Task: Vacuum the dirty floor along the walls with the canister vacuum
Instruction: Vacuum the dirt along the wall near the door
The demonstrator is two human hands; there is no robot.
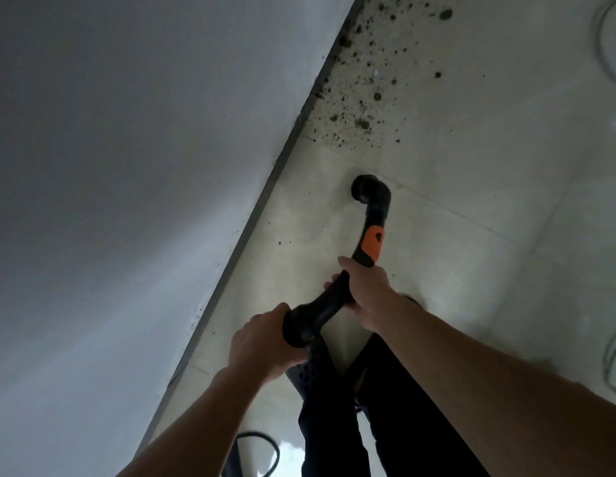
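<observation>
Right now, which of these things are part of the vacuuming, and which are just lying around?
Part of the job:
- vacuum wand, gripped by the left hand and right hand
- dirt specks on the floor beside the wall

Lying about:
- grey cable loops on the floor at right
- black cord near the feet, purpose unclear

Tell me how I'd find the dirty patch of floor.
Start at the big white wall and follow its grey baseboard upward in the picture. The dirty patch lies on the tiled floor beside it, beyond the black vacuum nozzle; only it is peppered with dark crumbs.
</observation>
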